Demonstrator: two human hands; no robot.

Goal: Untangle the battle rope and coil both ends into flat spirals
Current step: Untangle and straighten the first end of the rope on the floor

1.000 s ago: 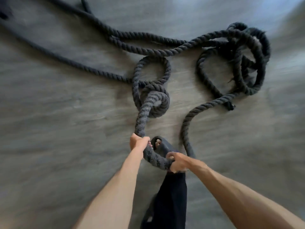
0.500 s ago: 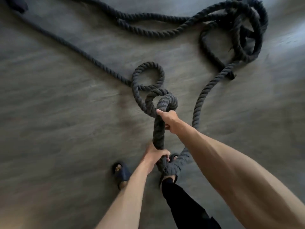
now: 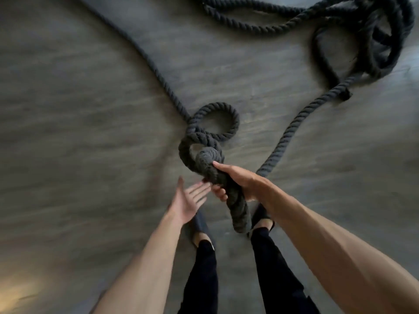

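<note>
Battle rope [image 3: 237, 209] gripped by right hand [image 3: 244, 180], left hand [image 3: 188, 200] spread; tangle [image 3: 385, 41] cut off top-right.

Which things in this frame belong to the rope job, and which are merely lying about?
Job: battle rope, gripped by the right hand; open left hand; tangled heap of the same rope.
Not the job: slippers, trousers, floor.
</note>
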